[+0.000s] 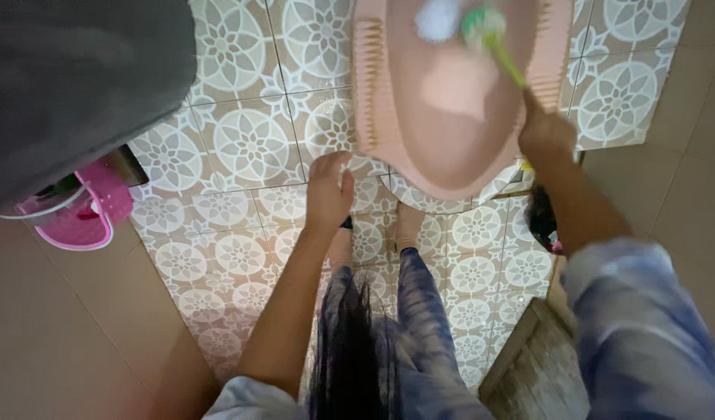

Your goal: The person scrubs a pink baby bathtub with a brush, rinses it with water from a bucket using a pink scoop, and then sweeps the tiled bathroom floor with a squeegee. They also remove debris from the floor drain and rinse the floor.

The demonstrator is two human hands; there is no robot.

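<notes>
The toilet pan is set in the floor; a basket stands far to its left.

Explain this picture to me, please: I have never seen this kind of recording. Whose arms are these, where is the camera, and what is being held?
There is one picture, taken by a camera worn on a person's head and looking straight down, so both arms are the wearer's own. The right hand grips the yellow-green handle of a toilet brush, whose head sits inside a pink squat toilet pan set into the patterned tile floor. The left hand hangs empty, fingers loosely curled, above the tiles near the pan's edge. The person's feet and tie-dye trousers show below. At the left sits a pink basket, partly under something dark and blurred.
</notes>
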